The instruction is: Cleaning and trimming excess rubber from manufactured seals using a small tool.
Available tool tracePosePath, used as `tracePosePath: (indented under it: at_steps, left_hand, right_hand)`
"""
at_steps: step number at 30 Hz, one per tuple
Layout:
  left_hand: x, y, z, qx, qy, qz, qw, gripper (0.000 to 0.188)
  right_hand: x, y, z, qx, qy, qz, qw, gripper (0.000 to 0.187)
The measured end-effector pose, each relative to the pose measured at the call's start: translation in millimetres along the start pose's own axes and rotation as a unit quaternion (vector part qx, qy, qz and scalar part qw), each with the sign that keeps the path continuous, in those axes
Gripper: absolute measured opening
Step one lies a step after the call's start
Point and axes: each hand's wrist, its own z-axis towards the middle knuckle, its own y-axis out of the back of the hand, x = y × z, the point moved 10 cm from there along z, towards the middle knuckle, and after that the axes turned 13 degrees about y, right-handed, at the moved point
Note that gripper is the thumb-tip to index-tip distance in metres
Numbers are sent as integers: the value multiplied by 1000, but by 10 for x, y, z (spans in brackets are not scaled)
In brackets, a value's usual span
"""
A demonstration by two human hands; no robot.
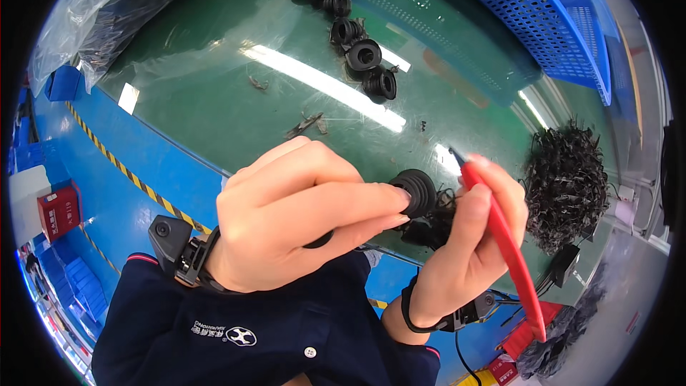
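My left hand (300, 207) is closed, thumb and fingertips pinched at the edge of a black ribbed rubber boot (421, 193). A bit of another black thing shows under its curled fingers, mostly hidden. In my right hand (475, 243) is a slim, curved red-handled tool (511, 257) with a dark pointed tip, angled up and to the left. The tip stands apart from the boot, above and to its right. Between the two hands lie dark pieces (429, 232), partly covered, whose kind I cannot make out.
Several black rubber boots (364, 55) lie in a line across the green table (214, 93). A heap of thin black scraps (567, 186) sits at the right. A blue perforated crate (529, 18) stands at the far right, and clear plastic sheeting (100, 14) at the far left.
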Motion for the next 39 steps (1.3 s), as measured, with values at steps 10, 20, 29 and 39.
tracePosePath:
  at_steps: [10,20,29,39]
  left_hand:
    - [-28,101,6,-8,-40,-18,999,31]
    - [225,240,75,-55,74,-151,984,18]
    - [507,-397,-129,197,424,-556,687,33]
    - [346,-570,-334,313,478,-539,619,39]
  right_hand:
    - [-47,-201,-132,37,-87,364,926,28]
    - [245,-206,-111,185,40,160,969,19]
    - [-220,362,-187,-66,-68,340,936,20]
    - [-263,397,-124,-98,-93,210,968,23]
